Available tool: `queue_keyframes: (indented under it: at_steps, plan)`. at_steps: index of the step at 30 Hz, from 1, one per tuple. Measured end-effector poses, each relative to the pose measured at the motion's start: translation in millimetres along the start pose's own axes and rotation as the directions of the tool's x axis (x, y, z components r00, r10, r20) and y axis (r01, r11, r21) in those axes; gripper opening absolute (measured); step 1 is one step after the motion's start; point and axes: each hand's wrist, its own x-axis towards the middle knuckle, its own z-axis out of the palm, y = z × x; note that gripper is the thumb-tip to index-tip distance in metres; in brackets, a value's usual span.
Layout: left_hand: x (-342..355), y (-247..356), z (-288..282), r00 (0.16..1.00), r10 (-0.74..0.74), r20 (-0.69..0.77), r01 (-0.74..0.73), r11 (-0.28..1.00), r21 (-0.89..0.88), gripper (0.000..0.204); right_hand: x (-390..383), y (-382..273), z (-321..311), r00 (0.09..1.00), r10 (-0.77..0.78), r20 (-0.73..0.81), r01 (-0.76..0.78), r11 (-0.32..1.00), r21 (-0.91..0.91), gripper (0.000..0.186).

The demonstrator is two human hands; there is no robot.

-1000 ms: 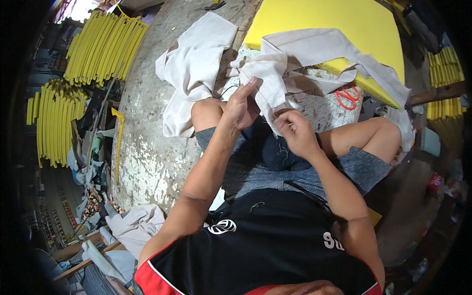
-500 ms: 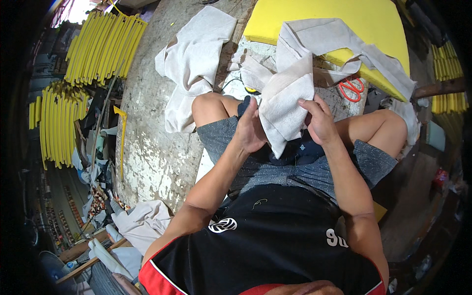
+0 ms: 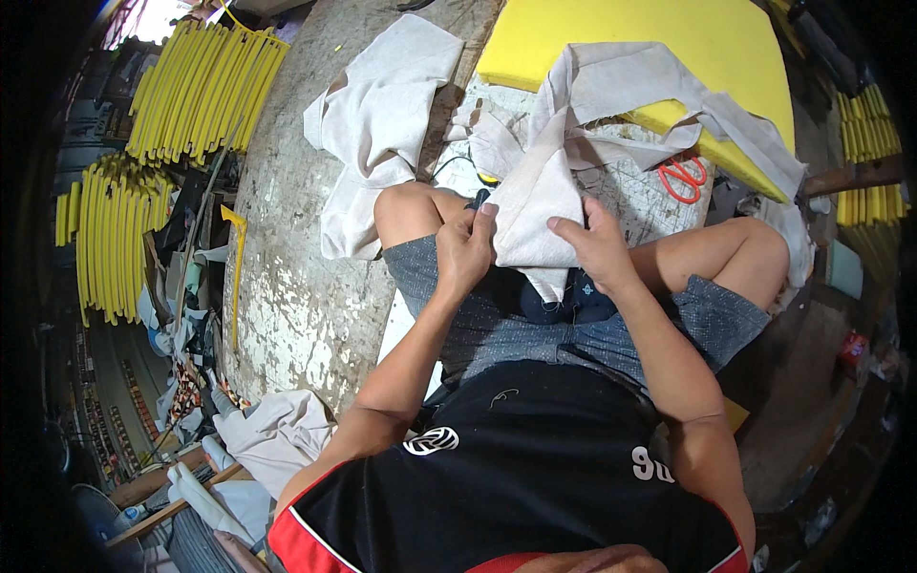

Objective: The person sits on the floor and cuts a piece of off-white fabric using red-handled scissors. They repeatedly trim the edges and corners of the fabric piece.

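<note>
Pale cloth (image 3: 537, 215): between the two hands, one corner hanging lower. Left hand (image 3: 463, 250): fingers curled closed, thumb pinning the cloth's left edge. Right hand (image 3: 600, 250): partly closed, right edge gripped, thumb on top. Beyond both hands: long pale strip (image 3: 635, 72) draped over yellow slab (image 3: 650, 27). Beyond and right of right hand: red loop handles (image 3: 664, 181). Beyond and left of left hand: second pale cloth (image 3: 387, 105) on worn table (image 3: 287, 315).

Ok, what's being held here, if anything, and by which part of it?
A pale cloth strip, near its lower end: the left hand grips its left edge, the right hand its right edge.
</note>
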Motion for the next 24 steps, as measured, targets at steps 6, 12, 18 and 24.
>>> queue_keyframes:
  at_steps: [6, 12, 18, 24]
  plan:
    - [-13.2, 2.0, -4.4, 0.984, 0.131, -0.117, -0.153, 0.967, -0.205, 0.029, -6.0, 1.2, 9.9, 0.993, 0.088, 0.08, -0.09, 0.996, 0.018, 0.037]
    - [20.1, 30.7, -16.2, 0.977, 0.21, 0.043, -0.2, 0.965, -0.169, 0.027, -24.5, -26.0, 23.8, 0.913, -0.358, 0.193, 0.406, 0.779, -0.477, 0.033]
    - [54.0, 76.3, 2.0, 0.888, 0.085, 0.451, -0.162, 0.977, 0.137, 0.028, -27.5, -27.0, 31.3, 0.938, -0.202, 0.282, 0.337, 0.721, -0.606, 0.037]
    - [65.9, 63.6, -0.3, 0.959, 0.231, 0.165, -0.099, 0.816, -0.57, 0.018, -13.6, -11.0, 16.8, 0.96, -0.208, 0.189, 0.252, 0.935, -0.249, 0.034]
